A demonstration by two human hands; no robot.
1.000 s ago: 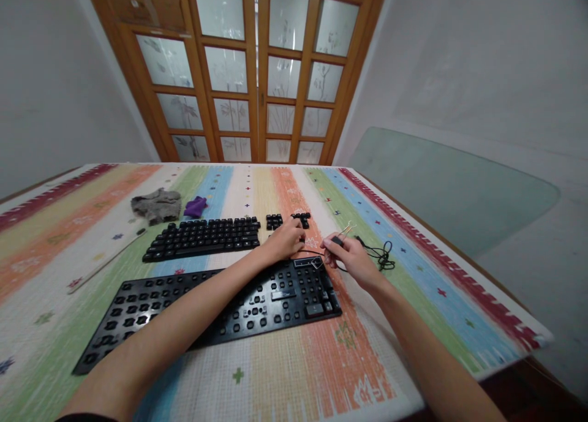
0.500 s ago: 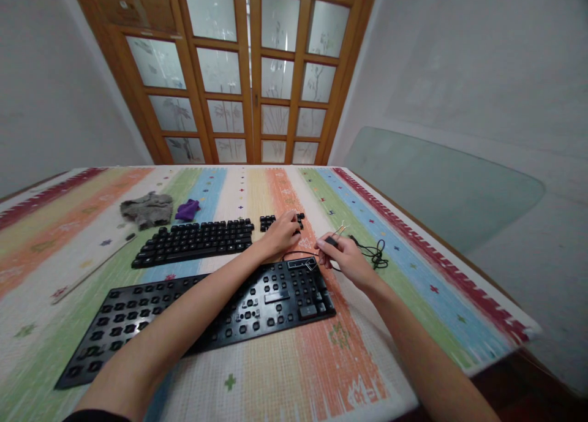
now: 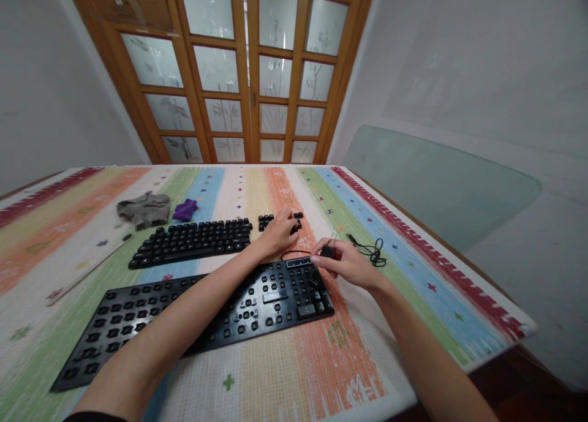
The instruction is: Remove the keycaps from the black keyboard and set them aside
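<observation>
My left hand (image 3: 278,232) reaches past the keyboard base, fingers bent down among the small cluster of black keycaps (image 3: 265,220). They close on a keycap at the cluster's right side, partly hidden. In my right hand (image 3: 346,259) is a keycap puller (image 3: 326,251) with a black handle, its thin wire prongs pointing up and away. Below that hand, a loose-looking dark keycap (image 3: 314,277) sits on the upper right of the keyboard base (image 3: 275,312). Most sockets there are bare; a few keycaps (image 3: 307,310) remain at the lower right corner. My left forearm covers the middle of the base.
Beyond the base stands a block of black keycaps (image 3: 193,241) in rows. A grey cloth (image 3: 144,210), a purple cloth (image 3: 185,210) and a long thin brush (image 3: 89,270) lie left. A coiled black cable (image 3: 374,252) is right, on the striped tablecloth (image 3: 257,373).
My right hand has moved slightly left and lower, and the puller has turned more upright. A dark keycap now shows on the base beneath it. My left hand stays among the keycaps.
</observation>
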